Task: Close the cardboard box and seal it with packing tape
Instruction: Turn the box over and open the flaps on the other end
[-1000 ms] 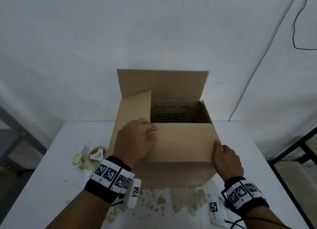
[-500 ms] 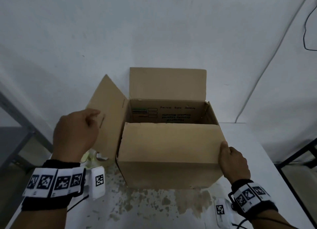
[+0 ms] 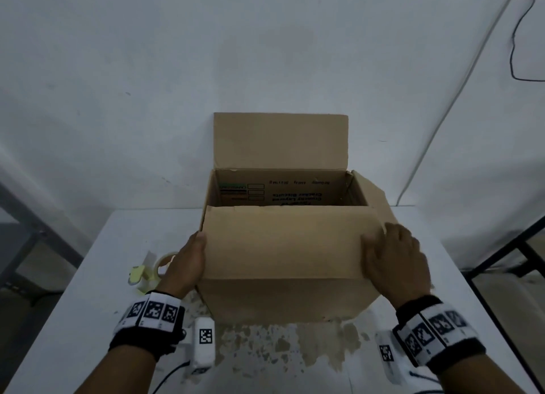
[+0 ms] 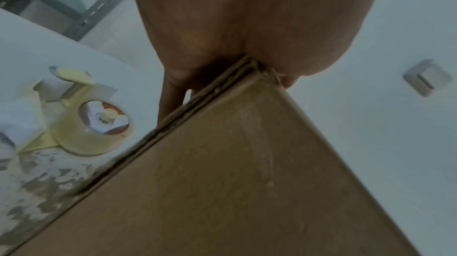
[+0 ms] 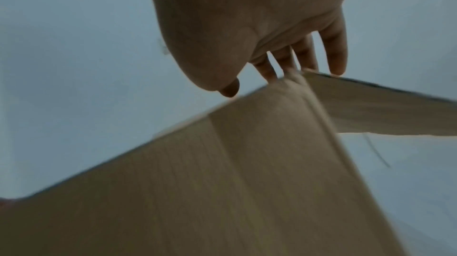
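Observation:
A brown cardboard box (image 3: 283,293) stands mid-table. Its back flap (image 3: 280,141) is upright and its front flap (image 3: 289,240) lies folded over the top. My left hand (image 3: 187,261) clasps the box's left front corner (image 4: 247,143), thumb on the front flap and fingers down the side. My right hand (image 3: 393,259) rests flat on the flap's right end, its straight fingers (image 5: 333,53) touching the right side flap (image 3: 373,194), which juts outward (image 5: 371,107). The left side flap is out of sight. A roll of clear packing tape (image 3: 163,263) (image 4: 92,135) lies left of the box.
The white table (image 3: 88,305) has a worn patch (image 3: 295,343) in front of the box. A yellow dispenser piece (image 3: 137,275) lies by the tape. A grey metal rack (image 3: 26,225) stands left, a black frame (image 3: 501,261) right. The wall is close behind.
My left hand left the outspread left flap and came to the box's left front corner; that flap no longer sticks out. My right hand slid up onto the front flap's right end.

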